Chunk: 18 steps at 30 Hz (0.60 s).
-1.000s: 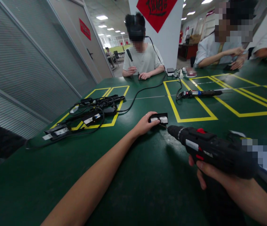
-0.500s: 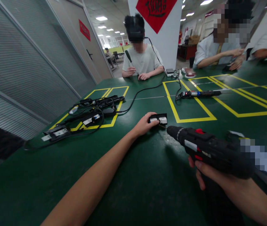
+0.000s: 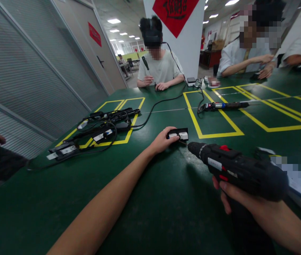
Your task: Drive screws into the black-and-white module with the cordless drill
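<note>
My left hand (image 3: pixel 165 139) is closed on a small black box with white labels (image 3: pixel 184 135), held against the green table (image 3: pixel 150 184). In my right hand (image 3: pixel 235 194) is a black power drill with red parts (image 3: pixel 235 168), its grip wrapped by my fingers. The drill points left, and its thin bit reaches the near side of the box. Whether the tip touches a screw is too small to tell.
Black adapters with tangled cables (image 3: pixel 108 127) lie at the left. Beyond the box lies a pen-shaped tool (image 3: pixel 227 106) with a cable. Across the table a person (image 3: pixel 159 69) holds a screwdriver (image 3: pixel 145 63). Papers (image 3: pixel 299 180) are at the right.
At the far left edge, another person's hand and dark clothing have come further into view. My hands, the box and the drill have hardly moved.
</note>
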Available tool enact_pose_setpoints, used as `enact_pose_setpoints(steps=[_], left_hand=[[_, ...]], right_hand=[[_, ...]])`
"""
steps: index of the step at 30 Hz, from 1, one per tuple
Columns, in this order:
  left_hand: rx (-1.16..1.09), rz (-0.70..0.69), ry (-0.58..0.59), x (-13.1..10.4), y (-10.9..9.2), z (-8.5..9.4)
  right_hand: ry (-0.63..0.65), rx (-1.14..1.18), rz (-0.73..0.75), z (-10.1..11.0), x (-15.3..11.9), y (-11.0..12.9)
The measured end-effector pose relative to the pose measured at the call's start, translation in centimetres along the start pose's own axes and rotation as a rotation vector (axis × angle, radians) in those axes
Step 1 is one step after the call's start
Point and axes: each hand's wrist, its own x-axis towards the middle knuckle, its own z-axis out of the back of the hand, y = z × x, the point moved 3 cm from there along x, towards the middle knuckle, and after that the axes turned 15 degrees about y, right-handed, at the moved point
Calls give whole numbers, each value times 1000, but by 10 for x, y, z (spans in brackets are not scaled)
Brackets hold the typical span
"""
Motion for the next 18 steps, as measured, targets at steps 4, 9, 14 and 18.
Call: enact_pose_setpoints(steps=[4, 9, 14, 18], left_hand=[[-1, 4, 9, 0, 0, 0], [-12, -8, 9, 1, 1, -1], [-15, 8, 19, 1, 2, -1], [-13, -3, 16, 1, 1, 0]], right_hand=[[15, 0, -6, -1, 2, -7], [35, -13, -33, -2, 10, -28], [18, 42, 41, -1, 13, -32], [12, 59, 50, -2, 11, -25]])
